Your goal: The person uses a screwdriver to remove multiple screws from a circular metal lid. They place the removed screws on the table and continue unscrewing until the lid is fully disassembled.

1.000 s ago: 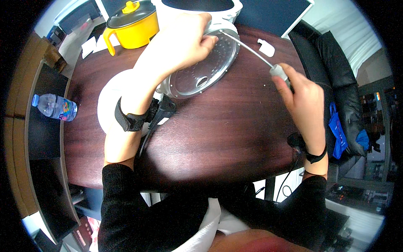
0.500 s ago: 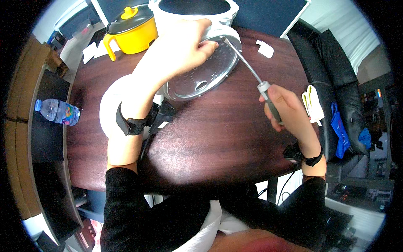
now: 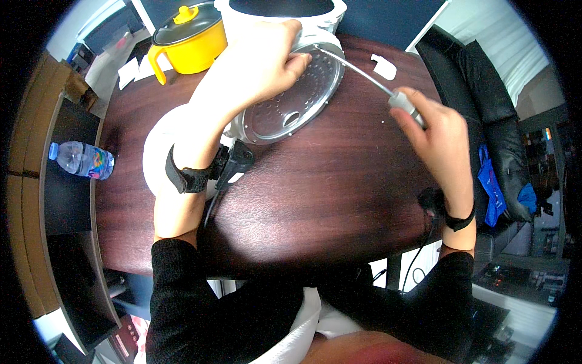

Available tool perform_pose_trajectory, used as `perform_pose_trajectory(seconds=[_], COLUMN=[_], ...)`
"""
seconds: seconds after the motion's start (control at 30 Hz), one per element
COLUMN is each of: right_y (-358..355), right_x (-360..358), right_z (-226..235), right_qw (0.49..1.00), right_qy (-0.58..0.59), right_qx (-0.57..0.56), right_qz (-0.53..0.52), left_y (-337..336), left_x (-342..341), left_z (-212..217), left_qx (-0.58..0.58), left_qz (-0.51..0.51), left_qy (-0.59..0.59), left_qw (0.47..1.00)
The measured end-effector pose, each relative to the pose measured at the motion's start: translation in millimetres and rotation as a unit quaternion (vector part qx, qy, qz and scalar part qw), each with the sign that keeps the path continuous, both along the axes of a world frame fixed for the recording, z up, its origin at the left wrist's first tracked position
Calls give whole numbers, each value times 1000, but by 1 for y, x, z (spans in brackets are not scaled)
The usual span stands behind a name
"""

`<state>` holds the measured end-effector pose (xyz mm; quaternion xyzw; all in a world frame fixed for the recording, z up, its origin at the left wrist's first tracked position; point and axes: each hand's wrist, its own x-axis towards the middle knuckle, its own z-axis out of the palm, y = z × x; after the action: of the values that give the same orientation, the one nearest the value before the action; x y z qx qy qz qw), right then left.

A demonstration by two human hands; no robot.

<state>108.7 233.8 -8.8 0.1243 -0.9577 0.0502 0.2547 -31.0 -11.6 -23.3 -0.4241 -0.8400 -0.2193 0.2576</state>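
Head view. Just changed: my right hand point(image 3: 445, 136) sits higher and farther out than half a second ago, and the grey-handled metal-shafted screwdriver point(image 3: 405, 107) now slants more sideways. The tip is near the same upper part of the round, shiny, dimpled lid point(image 3: 291, 106); I read that as a fresh turn of grip at one spot. Right fingers closed round the handle. Left hand point(image 3: 267, 67) hooked over the lid's upper rim, thumb on its face, fingers gripping; some fingertips hidden.

Lid: tilted, toward the far edge of the table point(image 3: 303, 200), near side of the white round-bodied pot point(image 3: 279, 21).

Containers: white pot open, dark inside, contents not readable. Yellow saucepan point(image 3: 191, 51) with dark lid on, at the far left corner; contents hidden. Clear plastic bottle, blue cap point(image 3: 85, 160), beyond the left edge; fill unclear. Small white plastic piece point(image 3: 384, 68) lies by the far right corner.
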Motion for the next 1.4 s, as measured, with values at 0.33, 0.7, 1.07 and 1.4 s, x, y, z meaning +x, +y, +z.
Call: perform_pose_trajectory(seconds=[0.33, 0.7, 1.07, 1.4], right_y=[12, -24, 4, -13], right_x=[3, 17, 1, 21], right_z=[2, -1, 31, -18], right_qw=[878, 809, 995, 700], right_qy=[-325, -416, 87, -440], right_qx=[-351, -415, 53, -562], right_qz=[-17, -30, 22, 23], left_y=[0, 2, 0, 3], left_x=[3, 1, 4, 6], left_z=[4, -3, 2, -1], left_qx=[7, 10, -10, 4], left_qz=[-16, -18, -16, -12], left_qy=[-39, 15, -8, -6], left_qw=[999, 1000, 1000, 1000])
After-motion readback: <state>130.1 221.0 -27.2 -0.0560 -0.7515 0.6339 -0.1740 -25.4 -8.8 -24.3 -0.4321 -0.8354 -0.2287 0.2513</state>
